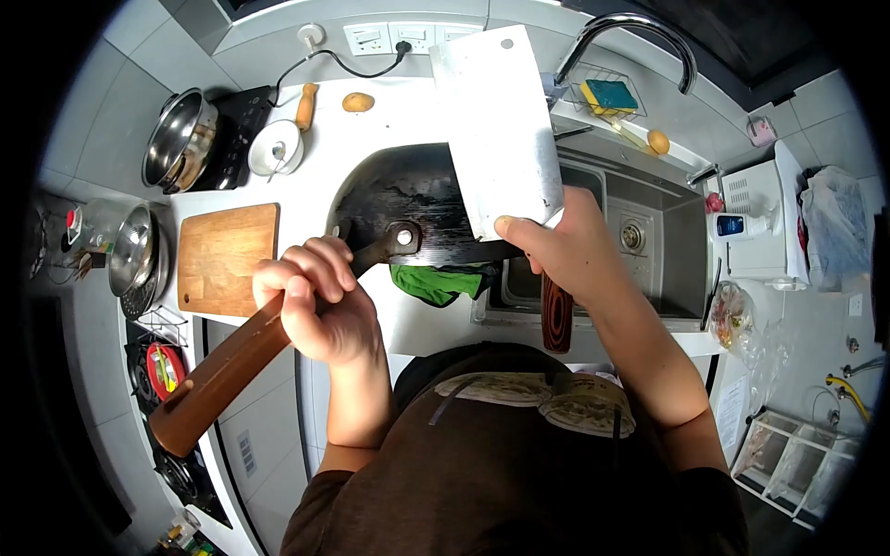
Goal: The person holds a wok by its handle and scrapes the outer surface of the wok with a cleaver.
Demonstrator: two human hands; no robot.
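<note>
In my left hand (320, 296) is the brown wooden handle of a black wok (389, 199), fingers wrapped around it near the metal joint. The wok is held over the counter and the left edge of the sink. My right hand (570, 246) grips a cleaver (501, 130), its wide blade pointing away from me and its wooden handle showing below the hand. The blade overlaps the right part of the wok and hides it; whether they touch, I cannot tell. Under the wok's near side lies a green and black cloth (436, 284).
The steel sink (681, 278) and its faucet (640, 23) are at the right. Leftward are a cutting board (227, 250), a white lidded bowl (275, 148) and a steel pot (181, 134) on an induction cooker. A potato (358, 102) lies at the back, near a sponge (609, 95) in a rack.
</note>
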